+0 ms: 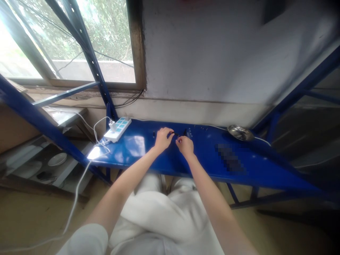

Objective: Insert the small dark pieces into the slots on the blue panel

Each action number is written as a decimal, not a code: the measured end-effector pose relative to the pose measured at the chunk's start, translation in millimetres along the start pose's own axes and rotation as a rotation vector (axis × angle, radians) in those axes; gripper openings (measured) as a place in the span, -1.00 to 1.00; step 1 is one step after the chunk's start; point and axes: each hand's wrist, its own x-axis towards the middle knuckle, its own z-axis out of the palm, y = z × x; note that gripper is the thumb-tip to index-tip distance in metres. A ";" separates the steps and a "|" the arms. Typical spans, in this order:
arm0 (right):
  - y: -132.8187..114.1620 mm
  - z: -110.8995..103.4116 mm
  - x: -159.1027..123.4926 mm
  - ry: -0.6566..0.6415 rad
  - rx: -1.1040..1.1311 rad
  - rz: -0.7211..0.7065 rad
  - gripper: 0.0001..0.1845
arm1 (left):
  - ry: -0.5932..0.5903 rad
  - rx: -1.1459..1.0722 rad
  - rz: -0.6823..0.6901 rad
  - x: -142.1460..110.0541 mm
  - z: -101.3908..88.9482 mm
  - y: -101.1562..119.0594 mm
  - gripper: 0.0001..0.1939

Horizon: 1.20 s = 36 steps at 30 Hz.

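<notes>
Above the blue shelf surface (202, 152), both hands meet close together. My left hand (162, 140) is closed in a pinch on a small, thin dark piece (174, 133), too small to name. My right hand (186, 146) is closed too, thumb and fingertips pressed together beside that piece; what they hold is too small to make out. Just behind the right hand lies a small clear, bumpy item (189, 132), with something dark next to it. Left of my left hand sits a small black part (153, 134).
A white power strip (118, 129) with a plugged-in white adapter (112, 125) lies at the left end, its cable trailing down. Tiny parts (204, 128) are scattered at the back. A shiny metal dish (240, 132) and a blurred-out dark object (230, 158) lie to the right. Blue uprights (90, 53) frame the shelf.
</notes>
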 end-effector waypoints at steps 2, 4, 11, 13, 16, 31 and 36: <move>-1.6 -0.8 -0.6 -0.012 -0.001 -0.009 -0.80 | -0.004 0.007 0.042 -2.0 -1.5 1.9 -0.80; -3.0 -1.6 -0.6 -0.016 0.004 -0.012 -0.80 | -0.028 0.009 0.101 -5.3 -1.7 2.8 -0.74; -4.2 -4.3 -1.3 0.010 0.022 -0.038 -0.81 | -0.049 -0.091 0.121 -8.2 6.9 -5.9 -0.78; -3.7 -4.2 -2.2 0.024 0.035 -0.041 -0.82 | -0.041 -0.118 0.089 -3.0 7.4 -8.2 -0.85; -2.1 -2.7 -3.3 0.044 0.045 -0.054 -0.82 | -0.103 -0.111 0.068 6.3 3.9 -9.3 -0.92; 4.3 13.7 -9.5 0.242 0.099 -0.155 -0.74 | -0.464 0.202 0.186 45.1 -17.5 -13.1 -0.86; 13.2 23.9 -16.3 0.360 0.160 -0.244 -0.68 | -0.513 0.383 0.139 74.9 -28.8 -31.6 -0.90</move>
